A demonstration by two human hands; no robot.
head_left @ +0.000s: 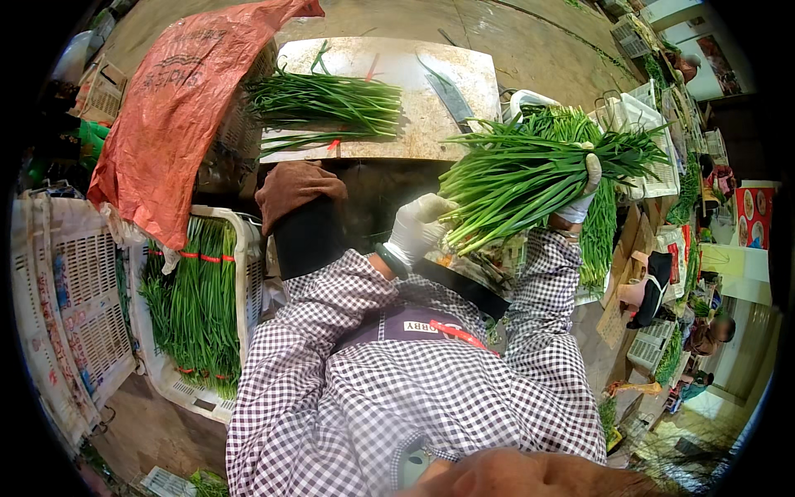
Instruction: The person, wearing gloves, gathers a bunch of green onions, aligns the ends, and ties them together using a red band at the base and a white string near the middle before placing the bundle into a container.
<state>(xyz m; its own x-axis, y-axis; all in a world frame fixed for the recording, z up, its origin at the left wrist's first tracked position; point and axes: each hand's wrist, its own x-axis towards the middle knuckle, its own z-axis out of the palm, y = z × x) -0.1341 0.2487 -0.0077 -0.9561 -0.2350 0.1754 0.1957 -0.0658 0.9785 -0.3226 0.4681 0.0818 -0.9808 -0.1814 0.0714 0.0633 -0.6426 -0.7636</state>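
Note:
A big loose bunch of garlic chives (522, 178) lies across my right hand (590, 186), which is wrapped round it in a white glove. Its pale stem ends point toward my left hand (418, 228), also gloved in white. The left fingers are curled together right at those ends; whether they pinch a stalk is too small to tell. Ahead, a whitish board (439, 58) bears a pile of chives (331, 99), with a few stalks apart at its near edge. Beside the bunch, a broad-bladed knife (449, 99) lies on the board's right part.
At my left stands a white crate (248, 286) of chive bundles (192, 306) tied with red bands. An orange-red sack (170, 116) hangs beside the board. More chives (598, 240) are under my right arm, near a white basket (654, 178). Other people are farther right.

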